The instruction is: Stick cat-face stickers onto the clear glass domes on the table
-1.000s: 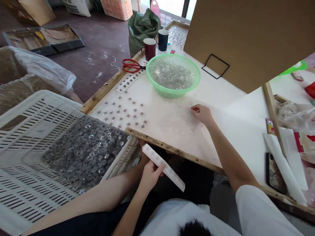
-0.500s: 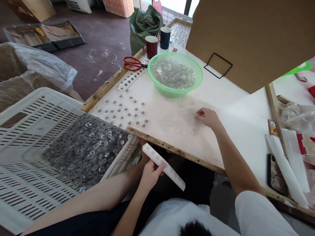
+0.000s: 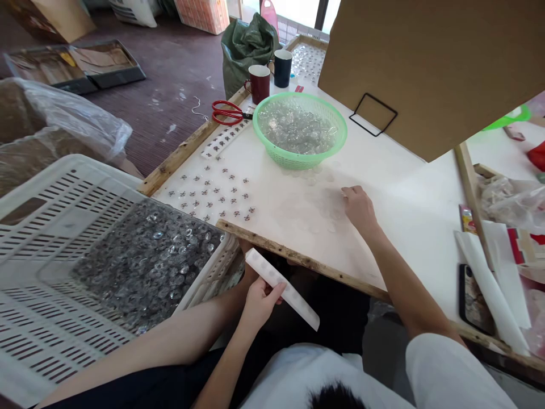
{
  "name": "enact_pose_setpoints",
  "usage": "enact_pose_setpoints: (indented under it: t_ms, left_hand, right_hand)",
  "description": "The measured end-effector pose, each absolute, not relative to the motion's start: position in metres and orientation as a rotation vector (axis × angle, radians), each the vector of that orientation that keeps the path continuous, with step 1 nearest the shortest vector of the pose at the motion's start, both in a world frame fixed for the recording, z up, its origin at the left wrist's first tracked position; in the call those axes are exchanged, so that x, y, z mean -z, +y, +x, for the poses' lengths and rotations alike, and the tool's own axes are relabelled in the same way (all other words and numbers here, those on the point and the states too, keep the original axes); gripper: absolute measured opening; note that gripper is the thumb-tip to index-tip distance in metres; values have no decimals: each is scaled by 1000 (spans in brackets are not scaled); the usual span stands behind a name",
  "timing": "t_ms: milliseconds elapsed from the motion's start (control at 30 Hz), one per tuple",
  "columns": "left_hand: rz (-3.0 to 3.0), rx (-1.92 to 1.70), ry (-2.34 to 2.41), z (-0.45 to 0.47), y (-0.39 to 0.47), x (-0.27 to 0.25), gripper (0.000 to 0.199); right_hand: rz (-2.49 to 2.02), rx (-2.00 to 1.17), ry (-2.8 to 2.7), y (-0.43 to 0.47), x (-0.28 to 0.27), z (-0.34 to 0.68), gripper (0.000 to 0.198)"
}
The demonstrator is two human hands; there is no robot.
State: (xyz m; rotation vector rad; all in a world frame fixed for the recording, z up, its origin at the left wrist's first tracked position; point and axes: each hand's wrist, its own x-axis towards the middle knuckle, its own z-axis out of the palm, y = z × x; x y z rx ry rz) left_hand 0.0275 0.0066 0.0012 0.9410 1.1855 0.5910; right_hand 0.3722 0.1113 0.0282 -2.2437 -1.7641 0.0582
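My left hand [image 3: 261, 301] is closed on a white paper strip [image 3: 281, 288] with faint round spots, thumb on top, below the table's front edge. Over the white tabletop [image 3: 409, 238], my right hand [image 3: 357, 205] has its thumb and fingers pinched together; whatever is between them is too small to make out. Clear, flat round pieces [image 3: 315, 218] lie beside it, hard to tell from the surface. Farther left are rows of small clear pieces with dark motifs [image 3: 217, 190]. Behind them is a strip of dark printed stickers [image 3: 225, 139].
A green plastic basket [image 3: 264, 142] holds many clear pieces. Red-handled scissors [image 3: 227, 113] and two mugs [image 3: 259, 85] stand behind it. At left is a white crate [image 3: 46, 227] of clear pieces. A cardboard sheet [image 3: 426, 74] rises at right; a phone [image 3: 474, 301] lies near the edge.
My right hand has shifted slightly right and turned, its fingers now pointing more away from me. The left hand keeps the paper strip in nearly the same place. The view has shifted a little.
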Motion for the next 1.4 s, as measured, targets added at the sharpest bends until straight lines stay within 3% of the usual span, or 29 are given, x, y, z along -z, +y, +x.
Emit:
enact_pose_setpoints:
  t_ms: [333, 500, 933, 1200, 1400]
  left_hand:
    - [950, -586, 1177, 27, 5, -1, 35]
    - [958, -580, 1186, 28, 5, -2, 35]
    - [968, -582, 1188, 27, 6, -3, 31]
    - [948, -576, 1188, 28, 6, 0, 34]
    - [938, -596, 1204, 28, 8, 0, 37]
  right_hand:
    - [-2140, -334, -1992, 73, -33, 369, 57]
    - [-2185, -257, -2082, 75, -27, 361, 71]
    - [-2101, -196, -2292, 89, -12, 328, 76]
    - [-2088, -235, -1980, 131, -18, 351, 68]
    - [-2020, -149, -1868, 158, -15, 364, 46]
